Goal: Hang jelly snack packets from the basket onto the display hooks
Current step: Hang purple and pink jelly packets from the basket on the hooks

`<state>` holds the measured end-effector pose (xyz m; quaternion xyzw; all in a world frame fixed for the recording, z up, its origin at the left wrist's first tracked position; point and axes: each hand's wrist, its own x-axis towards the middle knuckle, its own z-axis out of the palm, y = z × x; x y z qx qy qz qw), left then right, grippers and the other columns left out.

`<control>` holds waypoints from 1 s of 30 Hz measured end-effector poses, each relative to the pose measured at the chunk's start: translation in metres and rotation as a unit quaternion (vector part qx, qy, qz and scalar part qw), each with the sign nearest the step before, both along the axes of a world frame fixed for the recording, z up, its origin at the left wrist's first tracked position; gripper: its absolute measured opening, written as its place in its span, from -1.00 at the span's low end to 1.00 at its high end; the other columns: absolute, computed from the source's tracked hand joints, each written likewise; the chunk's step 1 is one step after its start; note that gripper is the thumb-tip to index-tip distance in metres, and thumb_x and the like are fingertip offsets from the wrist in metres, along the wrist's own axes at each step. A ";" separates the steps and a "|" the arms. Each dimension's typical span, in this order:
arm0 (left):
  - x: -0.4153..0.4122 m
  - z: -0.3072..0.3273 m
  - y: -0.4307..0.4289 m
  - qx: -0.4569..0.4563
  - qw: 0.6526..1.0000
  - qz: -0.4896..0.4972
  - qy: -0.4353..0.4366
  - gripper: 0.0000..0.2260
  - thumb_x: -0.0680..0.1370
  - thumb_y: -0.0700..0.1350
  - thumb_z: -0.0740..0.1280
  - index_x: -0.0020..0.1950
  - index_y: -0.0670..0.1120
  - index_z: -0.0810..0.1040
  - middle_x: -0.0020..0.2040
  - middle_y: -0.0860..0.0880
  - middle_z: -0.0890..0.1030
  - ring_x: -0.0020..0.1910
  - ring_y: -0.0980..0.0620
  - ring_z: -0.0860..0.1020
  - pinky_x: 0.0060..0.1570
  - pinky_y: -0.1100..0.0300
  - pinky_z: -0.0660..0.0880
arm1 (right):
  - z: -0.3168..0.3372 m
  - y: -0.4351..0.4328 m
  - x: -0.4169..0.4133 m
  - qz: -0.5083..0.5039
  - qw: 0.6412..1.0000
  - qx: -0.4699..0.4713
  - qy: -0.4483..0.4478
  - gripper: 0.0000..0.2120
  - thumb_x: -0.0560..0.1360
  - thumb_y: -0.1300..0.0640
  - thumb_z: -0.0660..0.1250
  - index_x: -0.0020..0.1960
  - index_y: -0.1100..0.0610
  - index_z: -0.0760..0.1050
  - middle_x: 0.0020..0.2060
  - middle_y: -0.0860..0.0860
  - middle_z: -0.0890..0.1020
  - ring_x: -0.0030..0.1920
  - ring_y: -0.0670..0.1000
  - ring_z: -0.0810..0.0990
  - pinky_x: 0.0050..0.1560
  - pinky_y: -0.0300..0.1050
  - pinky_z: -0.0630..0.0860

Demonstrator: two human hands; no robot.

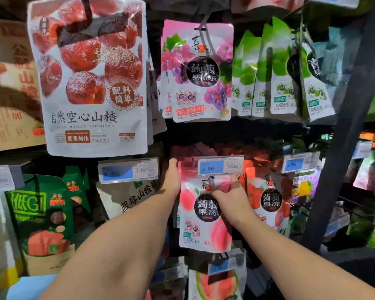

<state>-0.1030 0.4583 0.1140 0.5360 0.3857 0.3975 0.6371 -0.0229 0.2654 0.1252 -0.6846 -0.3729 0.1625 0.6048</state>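
Observation:
A pink peach jelly packet (204, 215) hangs in the middle of the lower row, just under a blue 4.90 price tag (220, 168). My left hand (173, 178) holds the packet's upper left edge, fingers reaching behind it. My right hand (231, 195) lies over the packet's upper right part, thumb across the front near the hook hole and fingers up toward the tag. The hook itself is mostly hidden behind the tag. No basket is in view.
Purple grape jelly packets (197, 72) hang above, green plum packets (275, 70) to their right. A large hawthorn bag (89, 76) hangs upper left. Strawberry jelly packets (268, 202) crowd the right, a watermelon packet (217, 282) hangs below. A dark upright post (342, 148) stands right.

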 end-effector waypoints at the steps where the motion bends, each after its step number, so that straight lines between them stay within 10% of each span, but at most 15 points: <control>1: 0.008 -0.012 0.019 -0.008 1.000 -0.003 -0.010 -0.30 0.33 0.47 0.17 0.16 -0.01 0.67 0.13 -0.16 0.68 0.18 -0.21 0.62 0.33 -0.25 0.44 | 0.001 0.000 0.000 0.004 1.000 -0.003 0.003 -0.49 0.28 0.07 0.48 0.18 -0.19 0.45 -0.12 -0.07 0.71 -0.12 -0.02 0.72 -0.06 0.12 0.68; 13: -0.020 0.035 -0.033 -0.027 0.998 -0.056 -0.032 -0.54 0.68 0.18 0.01 -0.27 0.00 0.47 -0.26 -0.08 0.59 -0.26 -0.04 0.55 -0.08 0.09 0.48 | 0.002 0.002 0.005 0.001 1.000 -0.021 -0.012 -0.61 0.46 0.26 0.47 0.20 0.02 0.45 -0.07 0.06 0.68 -0.15 -0.01 0.69 -0.32 -0.26 0.56; 18: -0.023 0.036 -0.043 -0.039 0.991 -0.106 -0.072 -0.58 0.64 0.24 0.10 -0.16 -0.01 0.56 -0.08 -0.18 0.59 -0.19 -0.08 0.59 -0.19 0.15 0.55 | 0.004 -0.003 0.003 -0.008 0.999 -0.024 -0.023 -0.56 0.35 0.08 0.52 0.13 -0.13 0.43 -0.09 0.00 0.68 -0.06 0.08 0.71 -0.03 0.10 0.67; 23: -0.030 0.040 -0.066 -0.065 0.992 -0.081 -0.077 -0.45 0.67 0.29 0.07 -0.06 -0.08 0.67 -0.23 -0.08 0.73 -0.16 -0.10 0.67 -0.22 0.18 0.52 | 0.009 -0.029 -0.010 0.004 0.999 -0.012 -0.035 -0.49 0.43 0.01 0.47 0.33 -0.21 0.42 0.04 -0.20 0.69 0.08 -0.13 0.66 0.17 -0.01 0.60; 27: -0.036 0.037 -0.073 -0.043 0.998 0.038 -0.030 -0.44 0.55 0.32 0.23 0.19 -0.14 0.63 0.12 -0.08 0.67 0.03 -0.12 0.60 0.21 0.02 0.51 | 0.017 -0.061 -0.024 0.020 0.998 -0.040 -0.051 -0.29 0.47 -0.06 0.42 0.56 -0.14 0.25 0.30 -0.27 0.51 0.27 -0.08 0.54 0.39 -0.02 0.45; 30: -0.039 0.038 -0.094 -0.037 0.998 0.040 -0.012 -0.32 0.52 0.39 0.17 0.41 -0.07 0.50 0.35 0.01 0.50 0.33 -0.13 0.47 0.46 -0.11 0.30 | 0.021 -0.083 -0.026 0.029 0.994 -0.076 -0.072 -0.26 0.56 0.13 0.42 0.63 -0.02 0.14 0.32 -0.17 0.43 0.11 -0.14 0.54 0.15 -0.37 0.44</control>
